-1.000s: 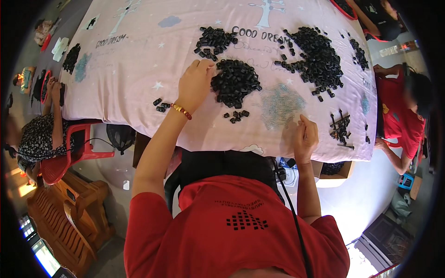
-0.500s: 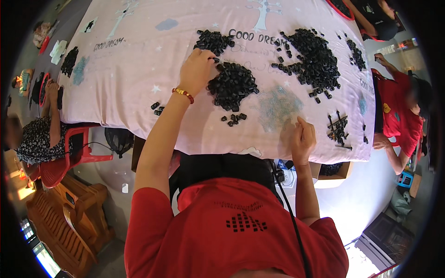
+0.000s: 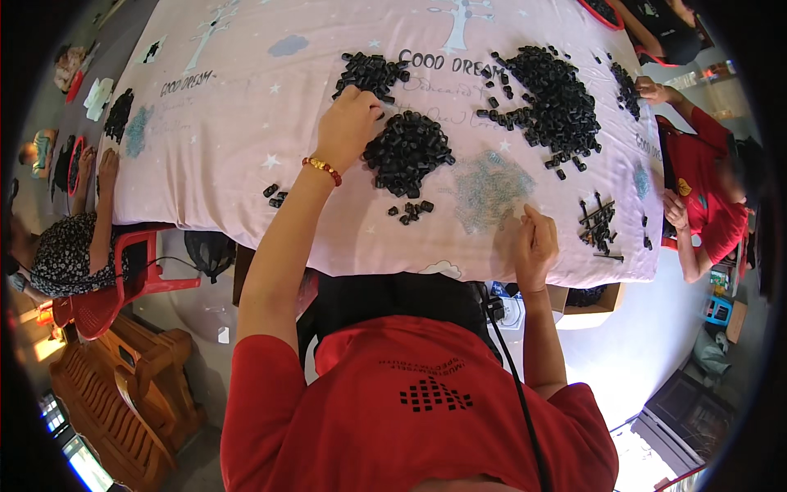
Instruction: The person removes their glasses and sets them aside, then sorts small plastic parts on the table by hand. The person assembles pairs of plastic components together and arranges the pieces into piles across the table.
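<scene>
My left hand (image 3: 351, 123), with a beaded bracelet at its wrist, rests between two heaps of small black plastic pieces. Its fingers are bent and drawn together; what they hold, if anything, is hidden. Beyond it lies the farther heap (image 3: 370, 76), and just to its right is the nearer heap (image 3: 407, 154). My right hand (image 3: 537, 242) is near the table's front edge with thumb and fingers closed in a pinch. I cannot make out anything in them. Beside that hand spreads a patch of fine, blue-grey bits (image 3: 490, 193), too small to name.
A pink patterned cloth (image 3: 221, 164) covers the table. A large black heap (image 3: 553, 102) lies right of centre, with dark rod-like pieces (image 3: 598, 221) nearer. Co-workers sit at the left and right, one reaching a hand (image 3: 652, 90) to a small black heap. A cable hangs before me.
My left hand has shifted only slightly, and my right hand keeps its place. The right co-worker's hand has moved to a small black heap. The left co-worker's hands have moved apart.
</scene>
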Demonstrator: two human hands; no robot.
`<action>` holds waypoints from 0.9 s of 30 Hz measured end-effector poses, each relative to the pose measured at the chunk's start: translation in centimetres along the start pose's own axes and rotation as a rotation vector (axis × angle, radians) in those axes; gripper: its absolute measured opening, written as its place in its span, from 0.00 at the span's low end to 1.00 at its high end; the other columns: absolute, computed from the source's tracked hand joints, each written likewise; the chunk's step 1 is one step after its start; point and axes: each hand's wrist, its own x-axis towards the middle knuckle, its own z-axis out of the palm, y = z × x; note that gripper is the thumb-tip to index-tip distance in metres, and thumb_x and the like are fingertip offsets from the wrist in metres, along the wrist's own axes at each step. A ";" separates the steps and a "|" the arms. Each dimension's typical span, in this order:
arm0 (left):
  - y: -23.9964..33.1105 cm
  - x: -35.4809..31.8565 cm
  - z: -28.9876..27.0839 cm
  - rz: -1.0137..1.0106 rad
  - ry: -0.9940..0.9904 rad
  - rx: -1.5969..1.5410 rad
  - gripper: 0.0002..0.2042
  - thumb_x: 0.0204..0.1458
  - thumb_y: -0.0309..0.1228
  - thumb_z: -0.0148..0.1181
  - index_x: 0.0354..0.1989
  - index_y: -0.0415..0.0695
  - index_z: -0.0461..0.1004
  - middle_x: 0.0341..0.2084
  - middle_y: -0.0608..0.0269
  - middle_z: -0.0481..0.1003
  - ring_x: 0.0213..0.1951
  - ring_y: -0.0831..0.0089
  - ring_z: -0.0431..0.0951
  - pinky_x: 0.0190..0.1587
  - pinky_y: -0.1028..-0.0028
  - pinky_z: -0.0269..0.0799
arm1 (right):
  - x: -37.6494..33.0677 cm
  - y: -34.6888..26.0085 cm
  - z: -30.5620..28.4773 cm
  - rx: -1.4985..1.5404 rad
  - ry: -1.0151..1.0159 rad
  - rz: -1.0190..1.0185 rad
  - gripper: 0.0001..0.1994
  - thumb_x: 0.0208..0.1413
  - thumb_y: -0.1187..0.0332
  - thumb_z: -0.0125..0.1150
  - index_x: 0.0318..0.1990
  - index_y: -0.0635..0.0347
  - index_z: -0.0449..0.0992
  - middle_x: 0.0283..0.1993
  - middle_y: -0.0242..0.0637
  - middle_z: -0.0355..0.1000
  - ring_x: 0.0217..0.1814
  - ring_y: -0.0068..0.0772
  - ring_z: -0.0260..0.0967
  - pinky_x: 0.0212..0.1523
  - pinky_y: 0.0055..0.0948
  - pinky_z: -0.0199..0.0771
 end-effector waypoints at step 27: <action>2.5 -1.2 1.5 0.081 -0.042 -0.204 0.09 0.57 0.28 0.61 0.45 0.43 0.80 0.39 0.54 0.78 0.46 0.54 0.75 0.52 0.62 0.70 | -0.1 -0.2 -0.1 0.009 -0.022 0.058 0.12 0.59 0.84 0.56 0.47 0.65 0.80 0.36 0.41 0.75 0.36 0.36 0.71 0.36 0.30 0.71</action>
